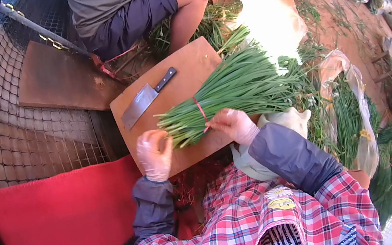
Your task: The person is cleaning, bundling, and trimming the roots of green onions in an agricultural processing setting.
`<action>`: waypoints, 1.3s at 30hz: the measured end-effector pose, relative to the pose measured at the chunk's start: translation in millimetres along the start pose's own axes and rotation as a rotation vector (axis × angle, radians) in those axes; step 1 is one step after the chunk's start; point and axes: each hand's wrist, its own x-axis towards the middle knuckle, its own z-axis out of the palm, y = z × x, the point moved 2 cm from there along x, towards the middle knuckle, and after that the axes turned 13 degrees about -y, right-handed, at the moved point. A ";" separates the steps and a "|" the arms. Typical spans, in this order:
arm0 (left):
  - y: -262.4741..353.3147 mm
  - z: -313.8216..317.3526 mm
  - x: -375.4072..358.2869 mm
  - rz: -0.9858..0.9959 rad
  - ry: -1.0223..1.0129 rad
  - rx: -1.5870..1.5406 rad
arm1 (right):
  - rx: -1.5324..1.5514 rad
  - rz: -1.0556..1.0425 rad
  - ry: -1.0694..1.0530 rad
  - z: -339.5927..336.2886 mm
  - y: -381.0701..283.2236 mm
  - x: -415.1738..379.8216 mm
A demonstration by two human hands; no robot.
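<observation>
A large bundle of garlic chives point(245, 83) lies across a wooden board point(156, 125), its pale stem ends pointing left. Round the stems runs a red tie point(199, 108). My right hand point(234, 124), in a thin clear glove, pinches the lower end of this tie against the near side of the bundle. At the cut ends is my left hand point(154, 154), gloved too, with thumb and fingers apart in a loose curve and nothing between them. Behind the bundle, a cleaver point(148, 98) with a black handle rests flat on the board.
Another person point(141, 17) sits just beyond the board. Loose chives point(341, 122) and plastic wrap point(353, 80) lie to the right, and further bundles point(389, 160) stand past them. Red cloth point(68, 210) covers the left side, below a wire mesh point(32, 130).
</observation>
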 end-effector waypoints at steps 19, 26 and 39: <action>-47.8 58.4 -5.6 -0.051 -0.005 -0.325 | 1.043 0.451 0.078 7.3 14.2 32.4; 39.9 -18.8 21.6 0.026 -0.157 0.154 | 0.886 0.310 -0.096 13.5 -11.1 15.8; 14.1 106.7 44.2 -0.233 -0.605 0.271 | -0.218 0.173 -0.207 30.4 -34.9 -20.5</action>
